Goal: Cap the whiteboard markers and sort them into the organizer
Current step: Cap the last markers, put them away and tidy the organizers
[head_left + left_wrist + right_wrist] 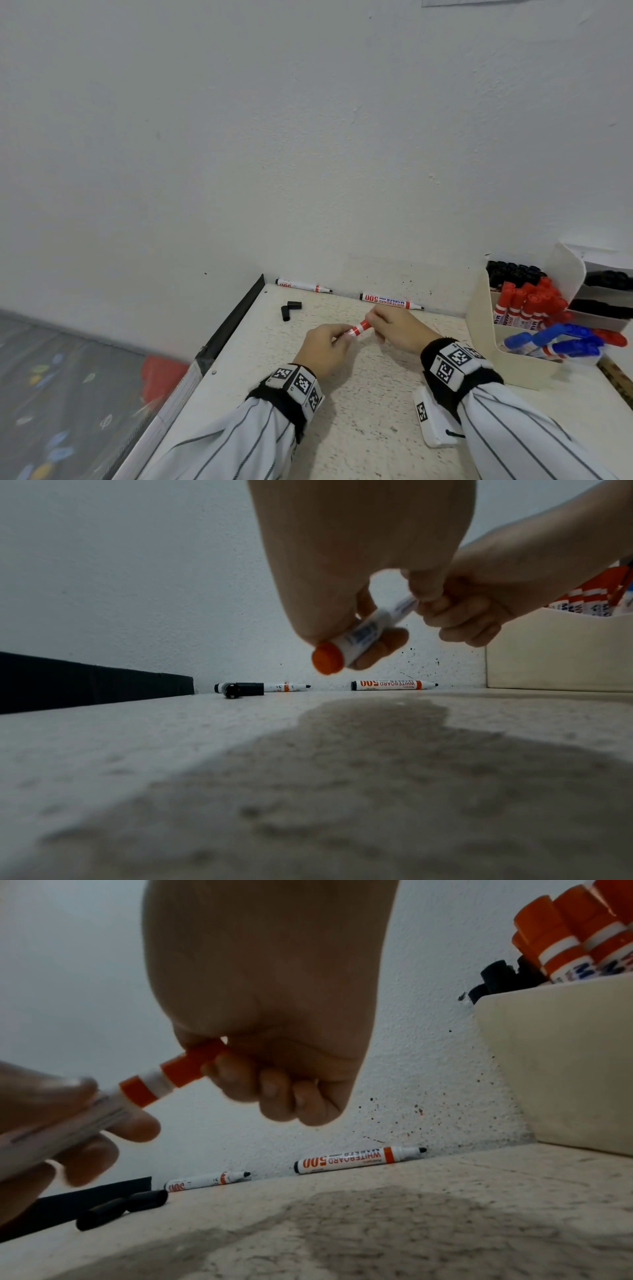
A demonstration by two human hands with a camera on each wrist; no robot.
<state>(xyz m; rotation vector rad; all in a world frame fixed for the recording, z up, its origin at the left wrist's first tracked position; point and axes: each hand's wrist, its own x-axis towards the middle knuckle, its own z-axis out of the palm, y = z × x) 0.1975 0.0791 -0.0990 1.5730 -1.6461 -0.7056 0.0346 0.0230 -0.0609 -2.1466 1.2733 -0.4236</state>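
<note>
Above the middle of the table I hold a red whiteboard marker (359, 328) between both hands. My left hand (325, 346) grips its white barrel (366, 631), with the red end plug toward the left wrist camera. My right hand (397, 329) curls round the red cap (192, 1066), which sits over the tip end. Two uncapped markers with dark tips lie along the wall, one on the left (303, 285) and one on the right (390, 301). Two black caps (291, 310) lie close together near the left one. The cream organizer (479, 318) at right holds black, red and blue capped markers.
A white tagged block (431, 421) lies on the table under my right wrist. A black strip (233, 325) runs along the table's left edge, with a drop to the floor beyond. A second tray (603, 308) with black markers stands behind the organizer. The wall closes off the back.
</note>
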